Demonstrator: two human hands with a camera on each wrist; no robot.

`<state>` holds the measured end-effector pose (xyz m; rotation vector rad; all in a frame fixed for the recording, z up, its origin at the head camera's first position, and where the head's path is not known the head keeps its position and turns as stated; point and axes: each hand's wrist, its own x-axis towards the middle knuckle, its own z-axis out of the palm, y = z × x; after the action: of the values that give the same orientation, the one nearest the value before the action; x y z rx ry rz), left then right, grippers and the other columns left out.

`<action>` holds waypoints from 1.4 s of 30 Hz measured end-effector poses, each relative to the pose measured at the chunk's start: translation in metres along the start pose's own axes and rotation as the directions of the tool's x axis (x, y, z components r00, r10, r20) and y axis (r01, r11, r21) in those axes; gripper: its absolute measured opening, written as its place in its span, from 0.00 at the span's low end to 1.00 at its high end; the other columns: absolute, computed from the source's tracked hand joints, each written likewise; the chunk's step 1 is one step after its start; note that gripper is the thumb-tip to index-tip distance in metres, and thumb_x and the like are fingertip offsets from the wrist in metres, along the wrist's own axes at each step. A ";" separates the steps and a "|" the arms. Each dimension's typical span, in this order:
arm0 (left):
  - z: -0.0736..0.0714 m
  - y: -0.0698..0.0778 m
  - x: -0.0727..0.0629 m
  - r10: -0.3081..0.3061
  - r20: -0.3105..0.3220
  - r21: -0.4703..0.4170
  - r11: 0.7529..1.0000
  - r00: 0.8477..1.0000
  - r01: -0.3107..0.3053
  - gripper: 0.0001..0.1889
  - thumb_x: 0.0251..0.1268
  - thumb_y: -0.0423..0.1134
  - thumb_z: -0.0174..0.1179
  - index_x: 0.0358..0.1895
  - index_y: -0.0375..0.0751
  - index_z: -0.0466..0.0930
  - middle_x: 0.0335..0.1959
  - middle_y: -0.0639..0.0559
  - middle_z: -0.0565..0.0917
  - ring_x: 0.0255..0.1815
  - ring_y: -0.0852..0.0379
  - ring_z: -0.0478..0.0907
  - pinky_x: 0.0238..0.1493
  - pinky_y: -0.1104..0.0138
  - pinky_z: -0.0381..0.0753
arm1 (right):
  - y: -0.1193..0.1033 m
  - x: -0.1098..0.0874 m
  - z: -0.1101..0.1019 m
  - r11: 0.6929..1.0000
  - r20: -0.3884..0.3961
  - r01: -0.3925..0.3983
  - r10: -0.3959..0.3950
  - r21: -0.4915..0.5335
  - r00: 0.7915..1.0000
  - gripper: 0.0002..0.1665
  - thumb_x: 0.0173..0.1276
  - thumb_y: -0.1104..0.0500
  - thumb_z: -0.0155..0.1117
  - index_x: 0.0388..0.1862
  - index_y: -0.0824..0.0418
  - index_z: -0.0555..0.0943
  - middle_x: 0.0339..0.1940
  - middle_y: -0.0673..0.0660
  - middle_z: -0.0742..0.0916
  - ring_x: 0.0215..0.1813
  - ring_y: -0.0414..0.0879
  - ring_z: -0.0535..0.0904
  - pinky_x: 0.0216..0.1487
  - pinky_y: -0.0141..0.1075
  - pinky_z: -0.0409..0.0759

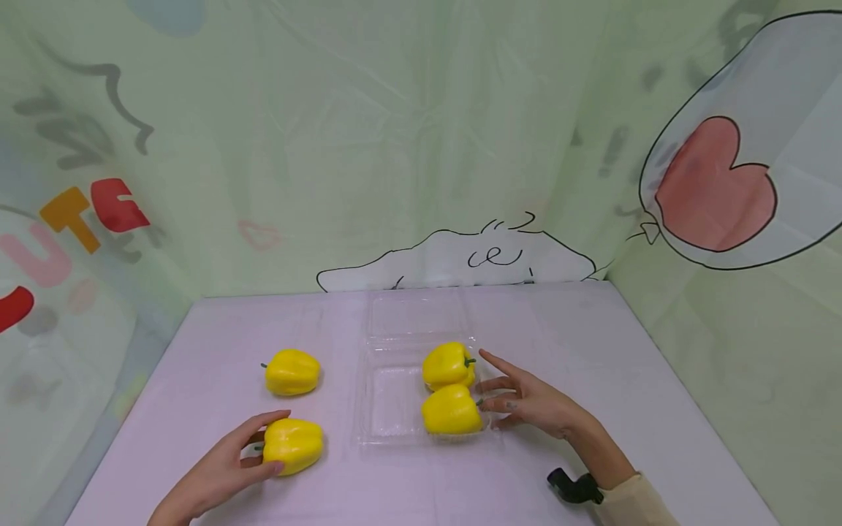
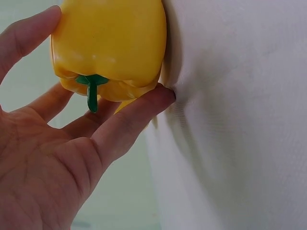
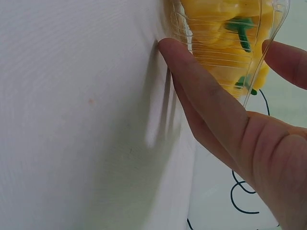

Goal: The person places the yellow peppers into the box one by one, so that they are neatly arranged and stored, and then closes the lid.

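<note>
My left hand point(image 1: 226, 464) grips a yellow bell pepper point(image 1: 294, 446) at the front left of the table. Its thumb and fingers lie on opposite sides of the pepper, around the green stem end, as the left wrist view point(image 2: 110, 43) also shows. Two more yellow peppers, a rear one point(image 1: 447, 367) and a front one point(image 1: 451, 410), lie in the right half of a clear plastic box point(image 1: 393, 443). Beside that box's right wall is my right hand point(image 1: 536, 402), fingers extended and holding nothing. In the right wrist view its fingertips are right at the ribbed clear wall point(image 3: 220, 55).
Another yellow pepper point(image 1: 292, 372) lies behind the gripped one, left of the box. The box's clear lid point(image 1: 417, 314) lies folded back toward the rear wall. A black curved object point(image 1: 574, 487) is by the right wrist. Printed curtains point(image 1: 421, 146) enclose the table.
</note>
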<state>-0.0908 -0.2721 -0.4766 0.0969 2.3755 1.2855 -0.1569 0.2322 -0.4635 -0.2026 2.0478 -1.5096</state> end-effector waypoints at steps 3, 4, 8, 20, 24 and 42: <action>0.000 0.000 0.000 -0.009 -0.005 0.004 1.000 1.000 0.009 0.43 0.63 0.46 0.75 0.80 0.46 0.66 0.79 0.37 0.70 0.68 0.41 0.75 0.60 0.58 0.88 | 0.001 0.000 0.000 1.000 0.003 0.004 -0.004 0.005 1.000 0.60 0.73 0.57 0.71 0.91 0.48 0.43 0.76 0.77 0.73 0.63 0.56 0.85 0.57 0.53 0.90; 0.000 0.001 0.000 -0.011 -0.012 0.005 1.000 1.000 0.011 0.43 0.63 0.46 0.76 0.80 0.47 0.66 0.79 0.37 0.70 0.68 0.41 0.75 0.60 0.58 0.88 | 0.001 0.000 -0.001 1.000 0.004 0.006 -0.006 0.006 1.000 0.60 0.74 0.57 0.71 0.91 0.48 0.42 0.76 0.77 0.72 0.63 0.56 0.85 0.57 0.53 0.90; 0.000 0.003 -0.001 0.001 -0.045 0.006 1.000 0.999 -0.001 0.42 0.63 0.46 0.76 0.79 0.50 0.67 0.79 0.41 0.71 0.71 0.38 0.73 0.60 0.57 0.88 | 0.001 0.000 -0.001 1.000 0.006 0.010 -0.010 0.003 1.000 0.60 0.74 0.57 0.71 0.91 0.49 0.42 0.76 0.78 0.72 0.63 0.56 0.85 0.57 0.53 0.90; 0.001 0.023 0.000 0.102 -0.140 -0.009 0.995 0.985 -0.104 0.40 0.65 0.48 0.74 0.79 0.51 0.68 0.79 0.46 0.72 0.70 0.45 0.75 0.59 0.70 0.86 | 0.003 0.000 -0.003 1.000 0.015 0.026 -0.026 0.002 1.000 0.59 0.74 0.57 0.70 0.91 0.49 0.42 0.76 0.77 0.73 0.64 0.58 0.85 0.57 0.54 0.90; 0.005 0.033 -0.002 0.147 -0.181 -0.022 0.988 0.972 -0.154 0.38 0.67 0.47 0.73 0.79 0.51 0.68 0.76 0.45 0.74 0.66 0.59 0.76 0.57 0.73 0.86 | 0.003 0.000 -0.003 1.000 0.013 0.024 -0.024 0.001 1.000 0.60 0.74 0.56 0.70 0.91 0.49 0.42 0.76 0.77 0.73 0.63 0.58 0.85 0.57 0.54 0.90; 0.017 0.070 0.008 0.276 -0.181 0.039 0.961 0.944 -0.273 0.35 0.66 0.49 0.74 0.76 0.59 0.72 0.74 0.49 0.76 0.67 0.44 0.79 0.58 0.70 0.87 | 0.003 0.001 -0.001 1.000 -0.011 -0.007 0.007 0.000 1.000 0.60 0.73 0.57 0.72 0.91 0.47 0.43 0.75 0.76 0.75 0.62 0.57 0.86 0.56 0.52 0.90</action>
<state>-0.1009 -0.2173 -0.4305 0.3380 2.6000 1.4605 -0.1573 0.2333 -0.4660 -0.1875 2.0557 -1.5093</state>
